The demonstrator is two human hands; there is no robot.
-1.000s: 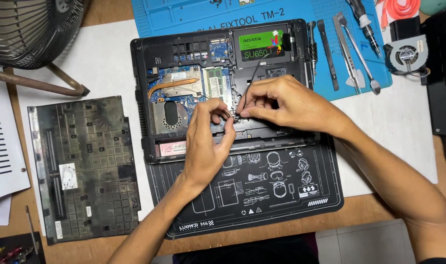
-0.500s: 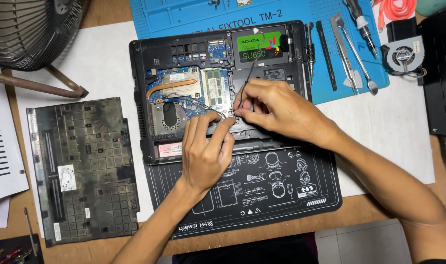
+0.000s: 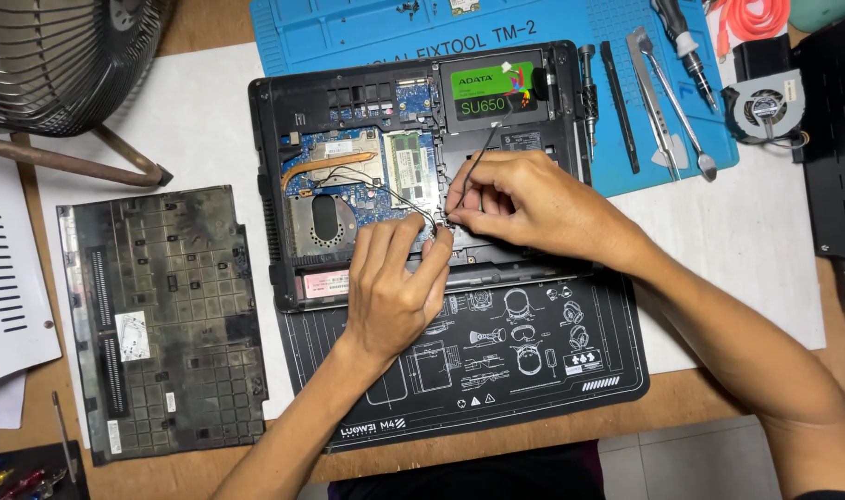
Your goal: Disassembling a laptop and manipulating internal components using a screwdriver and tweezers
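At far left I see a wire fan guard (image 3: 43,56) above a removed laptop base cover (image 3: 163,319), which lies flat on the white sheet, inner side up. Just right of it sits the opened laptop (image 3: 284,185), bottom side up, with its copper heat pipe (image 3: 335,167), memory module (image 3: 410,167) and a green-labelled drive (image 3: 495,91) exposed.

My left hand (image 3: 395,292) rests over the laptop's lower edge and the black work mat (image 3: 534,361); its fingers are curled, the tips pressed down at the board beside thin antenna wires (image 3: 385,190). I cannot tell whether they pinch anything.

My right hand (image 3: 524,199) meets it from the right, fingers closed on thin tweezers (image 3: 478,157), whose tips point down to the same spot, just beside the left fingertips. The wires end at that spot, near the middle of the laptop.

Further right, on the blue mat (image 3: 348,37), lie a screwdriver (image 3: 587,93), a black spudger (image 3: 619,106) and metal pry tools (image 3: 668,102). A small cooling fan (image 3: 765,104) sits at the mat's right edge.
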